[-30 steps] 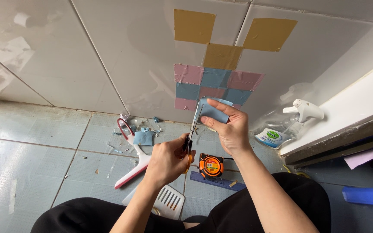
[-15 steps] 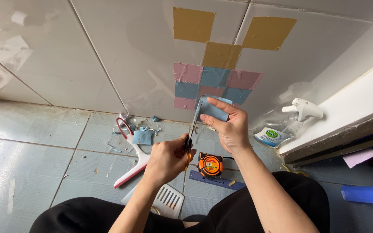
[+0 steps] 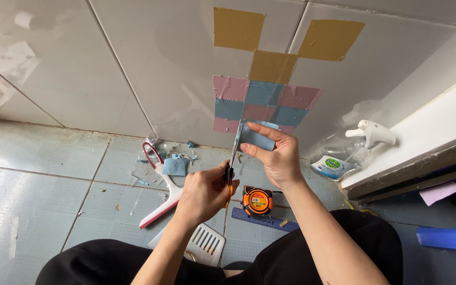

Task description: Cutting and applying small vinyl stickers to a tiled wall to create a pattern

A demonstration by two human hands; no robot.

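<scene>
**Scissors at the blue sheet**

At centre frame, the left hand [image 3: 204,192] is closed round the scissors [image 3: 233,158], blades upright against the blue sheet [image 3: 257,138]. The right hand [image 3: 278,158] pinches that sheet in front of the wall. Lower down, a tape measure [image 3: 257,200] lies on the floor [image 3: 38,174], with red scissors [image 3: 159,184] to the left.

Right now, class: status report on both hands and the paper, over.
Left hand working scissors. Right hand pinching blue paper. Blades on paper's left edge. Nothing in the way.
</scene>
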